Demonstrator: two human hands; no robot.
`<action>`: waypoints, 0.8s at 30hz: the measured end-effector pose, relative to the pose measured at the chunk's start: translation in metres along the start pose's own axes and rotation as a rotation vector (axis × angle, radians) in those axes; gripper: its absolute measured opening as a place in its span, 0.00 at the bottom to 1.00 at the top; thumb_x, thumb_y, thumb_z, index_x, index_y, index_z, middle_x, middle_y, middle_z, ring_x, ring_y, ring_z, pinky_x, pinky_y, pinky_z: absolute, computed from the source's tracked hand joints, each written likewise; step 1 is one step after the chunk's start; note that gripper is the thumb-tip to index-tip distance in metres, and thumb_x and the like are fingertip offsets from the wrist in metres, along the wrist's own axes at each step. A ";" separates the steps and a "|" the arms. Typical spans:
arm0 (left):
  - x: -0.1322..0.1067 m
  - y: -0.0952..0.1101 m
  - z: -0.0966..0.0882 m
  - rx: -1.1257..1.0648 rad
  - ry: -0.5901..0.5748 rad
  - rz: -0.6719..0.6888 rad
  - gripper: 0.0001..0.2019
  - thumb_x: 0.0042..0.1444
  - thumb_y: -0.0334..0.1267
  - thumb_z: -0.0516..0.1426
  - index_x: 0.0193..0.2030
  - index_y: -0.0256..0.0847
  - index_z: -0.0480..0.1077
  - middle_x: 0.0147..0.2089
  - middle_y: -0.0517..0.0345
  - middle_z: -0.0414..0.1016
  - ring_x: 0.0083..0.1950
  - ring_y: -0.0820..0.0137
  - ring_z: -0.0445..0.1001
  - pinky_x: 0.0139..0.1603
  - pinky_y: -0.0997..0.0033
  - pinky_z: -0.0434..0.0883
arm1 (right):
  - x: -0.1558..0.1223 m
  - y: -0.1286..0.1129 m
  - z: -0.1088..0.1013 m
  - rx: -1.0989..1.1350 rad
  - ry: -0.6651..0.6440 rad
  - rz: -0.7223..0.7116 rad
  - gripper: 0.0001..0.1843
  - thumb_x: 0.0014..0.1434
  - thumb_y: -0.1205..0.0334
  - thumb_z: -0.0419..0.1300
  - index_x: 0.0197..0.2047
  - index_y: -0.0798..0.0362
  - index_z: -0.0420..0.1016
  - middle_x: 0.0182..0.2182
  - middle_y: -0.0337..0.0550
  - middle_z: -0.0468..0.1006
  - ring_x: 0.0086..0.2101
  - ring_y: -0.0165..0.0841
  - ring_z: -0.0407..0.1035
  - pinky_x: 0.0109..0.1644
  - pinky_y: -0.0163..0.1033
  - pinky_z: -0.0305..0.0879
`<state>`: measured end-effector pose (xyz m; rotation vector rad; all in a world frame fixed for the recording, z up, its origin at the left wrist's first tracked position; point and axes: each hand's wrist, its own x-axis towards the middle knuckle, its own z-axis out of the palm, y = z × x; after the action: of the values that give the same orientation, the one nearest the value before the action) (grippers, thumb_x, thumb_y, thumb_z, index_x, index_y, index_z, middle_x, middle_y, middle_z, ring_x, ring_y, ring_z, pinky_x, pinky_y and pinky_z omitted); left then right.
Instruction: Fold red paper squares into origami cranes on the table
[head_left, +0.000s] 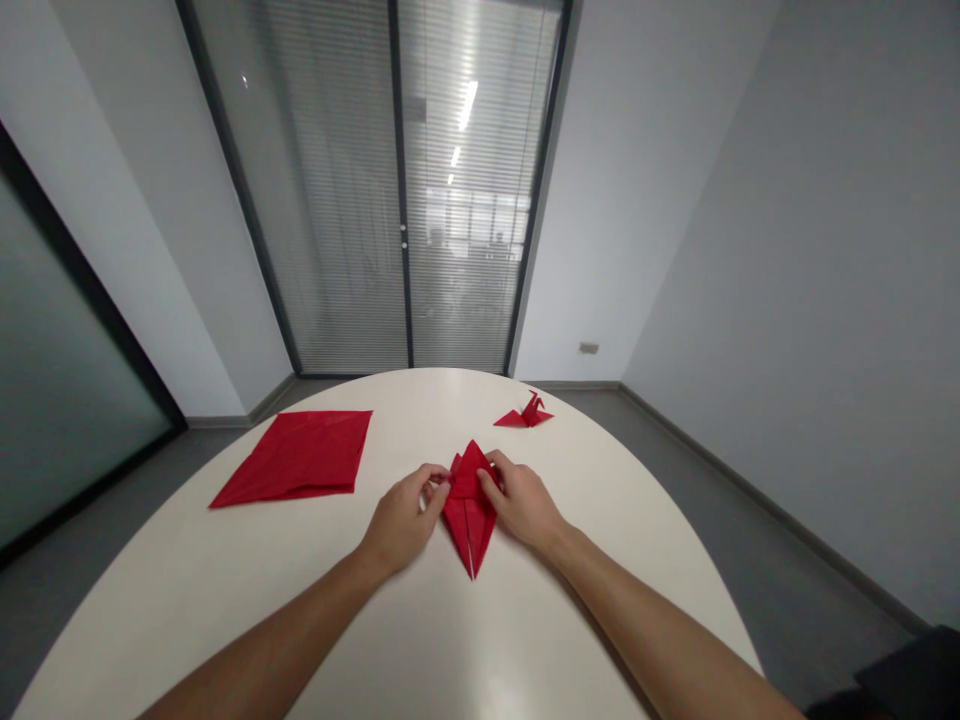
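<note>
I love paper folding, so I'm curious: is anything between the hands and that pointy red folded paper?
Nothing visible is in the way: the left hand and right hand touch the red, kite-shaped folded paper. The red paper crane sits beyond it, not between.

Pale walls (pixel 810 230) (grey skirting (pixel 772 507) below)

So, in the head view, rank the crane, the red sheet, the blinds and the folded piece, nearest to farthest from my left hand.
1. Folded piece: touching your left hand.
2. Red sheet: left of that hand.
3. Crane: ahead, to its right.
4. Blinds: beyond the table.
</note>
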<state>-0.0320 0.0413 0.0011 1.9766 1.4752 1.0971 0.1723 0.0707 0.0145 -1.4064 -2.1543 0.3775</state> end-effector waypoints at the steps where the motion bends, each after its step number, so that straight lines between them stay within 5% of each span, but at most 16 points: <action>1: -0.001 0.000 0.000 -0.007 -0.002 0.011 0.12 0.66 0.45 0.51 0.49 0.44 0.71 0.41 0.57 0.80 0.37 0.67 0.76 0.39 0.68 0.71 | 0.000 0.000 0.000 0.015 0.000 -0.004 0.10 0.70 0.56 0.49 0.45 0.49 0.69 0.26 0.39 0.74 0.26 0.33 0.65 0.32 0.35 0.51; 6: -0.002 -0.003 0.000 -0.144 -0.024 0.013 0.16 0.70 0.45 0.43 0.48 0.43 0.69 0.46 0.53 0.80 0.45 0.65 0.78 0.48 0.65 0.71 | 0.000 0.001 -0.001 0.075 -0.006 0.003 0.10 0.70 0.56 0.49 0.42 0.50 0.68 0.27 0.39 0.74 0.27 0.33 0.66 0.32 0.35 0.52; 14: 0.000 -0.007 0.005 -0.094 -0.033 -0.022 0.14 0.66 0.43 0.51 0.56 0.43 0.66 0.38 0.60 0.79 0.32 0.70 0.74 0.35 0.70 0.68 | 0.000 0.001 0.000 0.095 -0.008 -0.016 0.09 0.70 0.56 0.50 0.41 0.49 0.68 0.26 0.38 0.74 0.27 0.32 0.66 0.33 0.35 0.53; 19: 0.002 -0.009 0.007 -0.026 -0.035 0.014 0.10 0.63 0.40 0.54 0.48 0.42 0.72 0.39 0.57 0.79 0.36 0.68 0.74 0.38 0.69 0.68 | -0.001 0.002 0.003 0.124 -0.009 -0.032 0.09 0.69 0.57 0.51 0.40 0.50 0.69 0.27 0.38 0.75 0.27 0.32 0.67 0.34 0.36 0.56; 24: -0.001 -0.008 0.006 0.051 -0.020 0.077 0.07 0.62 0.37 0.55 0.44 0.42 0.73 0.38 0.57 0.78 0.37 0.67 0.74 0.41 0.68 0.68 | -0.002 -0.002 0.004 0.425 0.020 -0.077 0.12 0.66 0.52 0.57 0.46 0.51 0.71 0.37 0.42 0.80 0.36 0.34 0.72 0.42 0.38 0.66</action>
<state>-0.0317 0.0439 -0.0085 2.0893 1.4409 1.0784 0.1690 0.0686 0.0122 -1.0793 -1.9552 0.7380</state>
